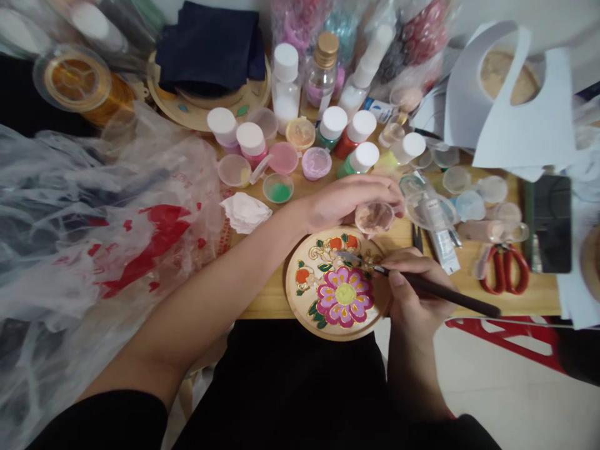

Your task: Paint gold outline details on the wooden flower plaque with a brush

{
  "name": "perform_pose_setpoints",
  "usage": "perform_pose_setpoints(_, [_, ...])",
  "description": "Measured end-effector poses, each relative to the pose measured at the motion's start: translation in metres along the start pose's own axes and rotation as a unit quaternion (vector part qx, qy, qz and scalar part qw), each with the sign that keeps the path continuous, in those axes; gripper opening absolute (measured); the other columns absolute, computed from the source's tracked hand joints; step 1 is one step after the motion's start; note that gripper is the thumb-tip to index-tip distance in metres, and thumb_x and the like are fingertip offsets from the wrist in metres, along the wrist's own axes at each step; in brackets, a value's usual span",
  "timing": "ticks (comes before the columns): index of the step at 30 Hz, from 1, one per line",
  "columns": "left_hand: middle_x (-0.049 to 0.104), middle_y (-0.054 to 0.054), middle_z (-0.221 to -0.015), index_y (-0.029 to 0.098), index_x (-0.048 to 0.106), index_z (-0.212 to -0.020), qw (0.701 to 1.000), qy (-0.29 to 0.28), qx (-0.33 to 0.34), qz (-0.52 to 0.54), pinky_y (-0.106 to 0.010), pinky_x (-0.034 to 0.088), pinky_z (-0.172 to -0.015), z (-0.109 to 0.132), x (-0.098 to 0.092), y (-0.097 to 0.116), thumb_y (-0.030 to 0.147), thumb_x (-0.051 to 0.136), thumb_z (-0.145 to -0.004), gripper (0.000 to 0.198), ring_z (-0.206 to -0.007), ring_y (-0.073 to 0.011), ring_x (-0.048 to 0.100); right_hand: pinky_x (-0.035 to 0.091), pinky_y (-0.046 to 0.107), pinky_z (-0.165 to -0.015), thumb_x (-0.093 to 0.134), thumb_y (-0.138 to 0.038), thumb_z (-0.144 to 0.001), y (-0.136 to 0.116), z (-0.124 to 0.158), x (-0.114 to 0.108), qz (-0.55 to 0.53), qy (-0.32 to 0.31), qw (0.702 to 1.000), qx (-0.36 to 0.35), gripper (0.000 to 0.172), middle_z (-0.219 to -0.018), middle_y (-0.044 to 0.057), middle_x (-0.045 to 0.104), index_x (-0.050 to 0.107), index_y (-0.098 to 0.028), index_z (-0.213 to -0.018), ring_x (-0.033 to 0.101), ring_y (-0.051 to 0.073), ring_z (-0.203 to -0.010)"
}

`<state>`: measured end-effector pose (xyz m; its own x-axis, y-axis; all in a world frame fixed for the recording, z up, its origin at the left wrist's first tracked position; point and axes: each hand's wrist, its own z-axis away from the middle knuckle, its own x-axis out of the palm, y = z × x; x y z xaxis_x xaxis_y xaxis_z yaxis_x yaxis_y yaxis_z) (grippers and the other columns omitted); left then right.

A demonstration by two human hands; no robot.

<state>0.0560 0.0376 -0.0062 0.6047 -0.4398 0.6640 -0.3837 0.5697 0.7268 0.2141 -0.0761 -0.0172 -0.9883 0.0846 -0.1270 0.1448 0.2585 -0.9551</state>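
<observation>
A round wooden plaque (293, 284) rests at the table's front edge, its lower rim overhanging. On it are a pink and magenta flower, orange blooms and green leaves with gold outlines. My left hand (349, 199) reaches across above the plaque, fingers closed around a small clear plastic cup (374, 217) that is tilted towards me. In my right hand (417, 281) is a slim dark-handled tool (450, 295), gripped like a pen. Its narrow, greyish tip is over the upper part of the plaque; whether it touches cannot be made out, nor whether it is a brush or a small spatula.
White-capped paint bottles (334, 123) and small open paint cups (279, 189) crowd the back. A crumpled tissue (246, 212) lies left. To the right are a paint tube (440, 231), red-handled pliers (505, 269) and a phone (552, 222). Plastic bags (117, 219) cover the left side.
</observation>
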Motion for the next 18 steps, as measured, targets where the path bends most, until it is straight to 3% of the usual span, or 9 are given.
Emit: perform_pose_setpoints(18, [0.062, -0.002, -0.069, 0.012, 0.062, -0.070, 1.000, -0.001, 0.003, 0.000, -0.022, 0.045, -0.060, -0.0016, -0.0015, -0.0030, 0.019, 0.052, -0.086, 0.020, -0.061, -0.0079, 0.057, 0.047, 0.032, -0.063, 0.065, -0.017, -0.080, -0.0004, -0.0003, -0.0002, 0.002, -0.004, 1.000, -0.019, 0.008, -0.070, 0.000, 0.066, 0.071, -0.022, -0.081, 0.059, 0.016, -0.069])
